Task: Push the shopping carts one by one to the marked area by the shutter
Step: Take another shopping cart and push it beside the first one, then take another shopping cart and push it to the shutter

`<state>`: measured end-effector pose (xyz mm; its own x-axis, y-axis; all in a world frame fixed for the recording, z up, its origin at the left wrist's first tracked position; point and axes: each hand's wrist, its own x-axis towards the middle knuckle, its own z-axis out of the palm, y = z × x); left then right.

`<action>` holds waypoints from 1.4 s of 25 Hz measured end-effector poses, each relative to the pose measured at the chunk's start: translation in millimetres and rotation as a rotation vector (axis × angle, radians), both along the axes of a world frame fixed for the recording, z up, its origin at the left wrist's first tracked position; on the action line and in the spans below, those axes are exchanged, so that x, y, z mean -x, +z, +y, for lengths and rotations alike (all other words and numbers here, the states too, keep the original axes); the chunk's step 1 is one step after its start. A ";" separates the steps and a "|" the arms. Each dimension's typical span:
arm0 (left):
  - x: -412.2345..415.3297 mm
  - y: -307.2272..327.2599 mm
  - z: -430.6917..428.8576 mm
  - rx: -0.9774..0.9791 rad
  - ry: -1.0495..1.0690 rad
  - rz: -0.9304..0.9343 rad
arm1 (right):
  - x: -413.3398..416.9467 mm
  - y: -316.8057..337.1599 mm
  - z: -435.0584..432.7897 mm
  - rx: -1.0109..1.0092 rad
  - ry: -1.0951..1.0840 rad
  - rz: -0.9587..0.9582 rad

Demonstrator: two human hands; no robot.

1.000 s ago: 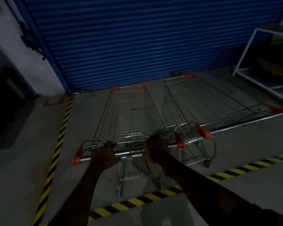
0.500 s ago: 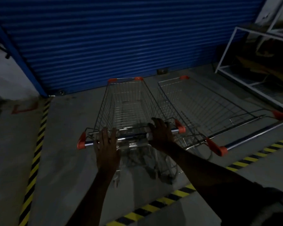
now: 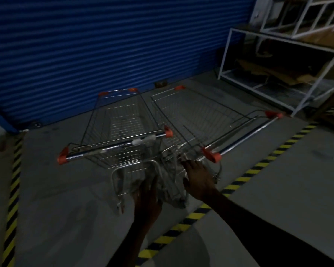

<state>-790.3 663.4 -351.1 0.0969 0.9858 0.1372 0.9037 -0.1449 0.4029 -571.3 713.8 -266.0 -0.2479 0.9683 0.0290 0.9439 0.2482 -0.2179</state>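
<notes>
1. Left cart [image 3: 121, 120]: wire shopping cart with orange corner caps. It stands on the concrete floor [image 3: 56, 189] with its nose pointed at the blue shutter [image 3: 104, 45] and close to it. Its basket is empty.
2. Left cart's handle [image 3: 114, 146]: chrome bar with orange end caps, at the cart's end away from the shutter. No hand is on it.
3. Left hand [image 3: 148, 197]: behind the left cart's handle, low, in front of the cart's rear frame. The fingers are straight and together and hold nothing.
4. Right hand [image 3: 197, 178]: beside the left cart's rear right corner. The fingers are spread wide and the palm faces down, holding nothing. Whether it touches the wire frames cannot be told.
5. Right cart [image 3: 197, 116]: same type, just beside the left cart's right flank and angled away from it. Its handle [image 3: 245, 135] slants off to the right.
6. Yellow-and-black floor tape: one strip [image 3: 14, 180] runs along the left cart's left side, well apart. Another strip [image 3: 245, 173] runs diagonally behind both carts.
7. White metal rack [image 3: 225, 54]: well to the right of the left cart, past the right cart. It holds flattened cardboard [image 3: 268, 72].
</notes>
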 end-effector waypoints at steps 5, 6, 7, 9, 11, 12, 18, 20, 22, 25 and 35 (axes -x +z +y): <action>-79.5 43.6 -17.1 -0.081 -0.068 -0.010 | -95.4 8.2 -69.3 0.001 -0.121 0.065; -95.3 50.6 -27.2 -0.095 -0.086 0.004 | -113.3 11.2 -83.5 -0.003 -0.133 0.072; -109.9 57.4 -38.0 -0.102 -0.100 0.025 | -129.5 14.6 -97.0 -0.008 -0.142 0.075; -139.2 69.9 -63.8 -0.111 -0.096 0.072 | -161.2 21.6 -125.7 -0.032 -0.159 0.099; -161.8 80.6 -88.8 -0.134 -0.075 0.077 | -185.4 26.3 -151.4 -0.062 -0.160 0.126; -171.4 86.0 -100.7 -0.151 -0.072 0.068 | -194.8 29.1 -164.2 -0.072 -0.158 0.132; -229.5 98.8 -156.3 -0.193 -0.067 0.075 | -244.4 30.6 -238.9 -0.082 -0.148 0.166; -250.1 99.7 -168.8 -0.184 -0.104 0.059 | -260.6 30.6 -260.0 -0.066 -0.175 0.171; -270.3 103.9 -176.0 -0.194 -0.155 0.035 | -277.4 31.6 -277.6 -0.075 -0.211 0.168; -299.4 109.0 -174.4 -0.197 -0.236 0.008 | -302.8 35.4 -294.6 -0.104 -0.281 0.171; -405.4 126.4 -165.3 -0.216 -0.659 -0.127 | -346.3 61.2 -359.8 -0.319 -0.703 0.201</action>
